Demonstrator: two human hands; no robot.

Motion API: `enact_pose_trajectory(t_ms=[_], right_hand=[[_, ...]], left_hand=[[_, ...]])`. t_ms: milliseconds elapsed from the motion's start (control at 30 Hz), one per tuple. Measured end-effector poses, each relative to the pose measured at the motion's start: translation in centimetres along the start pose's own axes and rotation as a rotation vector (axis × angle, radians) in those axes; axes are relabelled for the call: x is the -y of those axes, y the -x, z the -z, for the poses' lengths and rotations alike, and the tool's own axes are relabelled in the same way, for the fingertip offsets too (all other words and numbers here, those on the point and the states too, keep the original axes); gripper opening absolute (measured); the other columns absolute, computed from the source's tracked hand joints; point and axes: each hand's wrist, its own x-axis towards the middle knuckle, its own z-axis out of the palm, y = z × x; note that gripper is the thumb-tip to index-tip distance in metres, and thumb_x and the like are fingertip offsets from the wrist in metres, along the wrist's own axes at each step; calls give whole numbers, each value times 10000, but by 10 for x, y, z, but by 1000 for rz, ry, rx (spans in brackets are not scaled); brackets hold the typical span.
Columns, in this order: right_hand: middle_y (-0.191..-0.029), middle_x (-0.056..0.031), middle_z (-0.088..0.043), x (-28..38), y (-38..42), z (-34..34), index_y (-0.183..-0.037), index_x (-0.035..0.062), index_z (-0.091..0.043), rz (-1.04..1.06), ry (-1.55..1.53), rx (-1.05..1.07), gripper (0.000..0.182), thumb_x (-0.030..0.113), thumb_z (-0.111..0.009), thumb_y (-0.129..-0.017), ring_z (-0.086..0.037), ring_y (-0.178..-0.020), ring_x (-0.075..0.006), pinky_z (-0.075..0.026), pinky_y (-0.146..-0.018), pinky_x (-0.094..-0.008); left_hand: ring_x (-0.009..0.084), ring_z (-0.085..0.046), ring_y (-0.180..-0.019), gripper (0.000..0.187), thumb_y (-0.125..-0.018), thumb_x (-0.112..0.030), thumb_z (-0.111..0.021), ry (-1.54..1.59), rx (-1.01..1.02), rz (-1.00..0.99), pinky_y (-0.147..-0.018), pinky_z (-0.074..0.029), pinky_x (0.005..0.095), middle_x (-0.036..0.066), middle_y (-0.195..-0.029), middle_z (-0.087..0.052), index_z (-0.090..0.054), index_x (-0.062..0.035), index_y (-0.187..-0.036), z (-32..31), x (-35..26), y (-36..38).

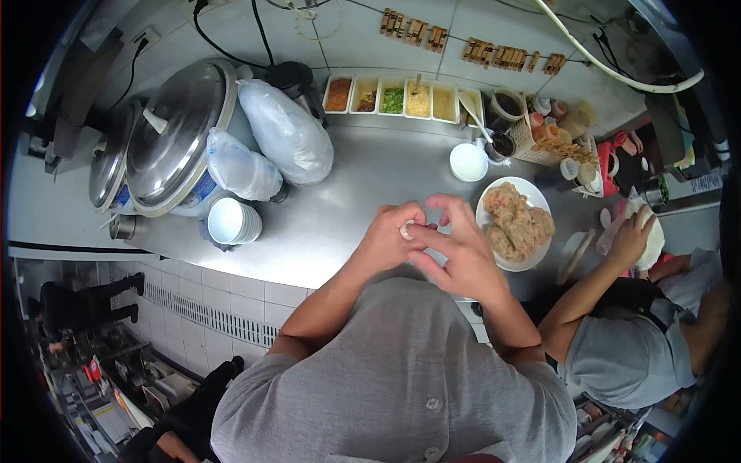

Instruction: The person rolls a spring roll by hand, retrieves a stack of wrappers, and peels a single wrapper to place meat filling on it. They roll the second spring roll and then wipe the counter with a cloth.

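Note:
My left hand [390,231] and my right hand [461,251] meet above the steel counter [347,201]. Between their fingertips they pinch a small white dumpling [406,229]. The right hand's fingers curl over the top of it. Just to the right lies a white plate [532,258] heaped with pale minced meat filling [515,220].
Two large lidded pots [174,135] and tied plastic bags [285,131] stand at the left, with stacked white bowls [233,221] in front. Condiment trays [390,96] line the back wall. A small white bowl [468,162] sits behind the plate. A co-worker's hand [633,235] works at the right.

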Motion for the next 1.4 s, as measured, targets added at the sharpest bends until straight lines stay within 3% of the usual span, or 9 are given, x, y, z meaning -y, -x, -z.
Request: enact_pose_trajectory(t_ms=[67, 367, 500, 633, 733, 933, 1067, 1133, 1400], right_hand=[[-1206, -149, -532, 2, -2, -1, -1031, 111, -743, 36, 85, 18, 292, 122, -777, -742, -526, -849, -266, -489, -746, -366], [-1184, -160, -539, -43, -4, 2, -992, 51, -730, -47, -8, -130, 228, 162, -745, -794, -539, -850, -291, -480, -739, -375], [-1352, -236, -463, -177, -7, -21, -1064, 70, -737, -304, 517, -110, 327, 280, -760, -814, -513, -1117, -350, -454, -913, -411], [-1577, -275, -177, -225, -1, -34, -1121, 104, -741, -542, 674, 123, 490, 428, -782, -756, -313, -1356, -411, -349, -1046, -515], [-1572, -289, -208, -229, -2, -41, -1086, 91, -747, -549, 654, 129, 435, 384, -783, -766, -335, -1358, -425, -347, -1061, -523], [-1517, -322, -321, -101, -32, -14, -1015, 69, -747, -63, -144, -148, 329, 303, -782, -785, -367, -1357, -476, -298, -1115, -552], [-1555, -310, -257, -157, -28, -8, -1055, 81, -749, -34, 246, -222, 367, 351, -756, -808, -317, -1379, -508, -285, -1126, -551], [-1604, -287, -133, -237, -3, -31, -1109, 98, -747, -413, 489, -144, 469, 460, -727, -812, -191, -1431, -539, -217, -1139, -615], [-1636, -237, 56, -280, 5, -44, -1170, 159, -741, -687, 621, 291, 646, 659, -671, -767, 54, -1481, -513, -60, -1131, -704]], left_hand=[[118, -578, -578, 264, -735, -42, -765, 56, 13, -12, -553, -460, 277, 54, -600, -578, -501, -56, -724, 0, -2, -3], [89, -558, -575, 253, -781, -33, -738, -3, -47, 23, -534, -434, 284, 22, -635, -585, -497, -68, -711, 2, -6, -2], [79, -543, -580, 256, -807, -32, -728, 158, -59, 117, -552, -429, 261, 8, -637, -583, -491, -72, -718, 5, -4, 2], [81, -535, -581, 263, -808, -24, -729, 7, -72, 6, -558, -427, 252, 4, -652, -590, -483, -74, -731, 7, -6, 2], [87, -538, -575, 268, -799, -28, -738, -2, -80, 16, -551, -426, 255, 2, -648, -586, -482, -76, -733, 7, -6, 4], [108, -554, -562, 283, -767, -39, -774, 36, -84, 42, -540, -425, 266, 5, -642, -575, -494, -80, -746, 13, -5, 1], [66, -527, -571, 298, -763, 0, -772, 73, -78, -63, -533, -410, 241, -23, -637, -571, -490, -93, -778, 14, -5, -4], [84, -543, -563, 293, -767, -18, -775, 98, -85, -62, -532, -421, 253, -9, -638, -574, -491, -89, -766, 12, -4, -3], [97, -569, -559, 283, -777, -25, -765, 82, -72, -8, -529, -437, 261, 3, -633, -580, -490, -88, -760, 10, -6, 1]])
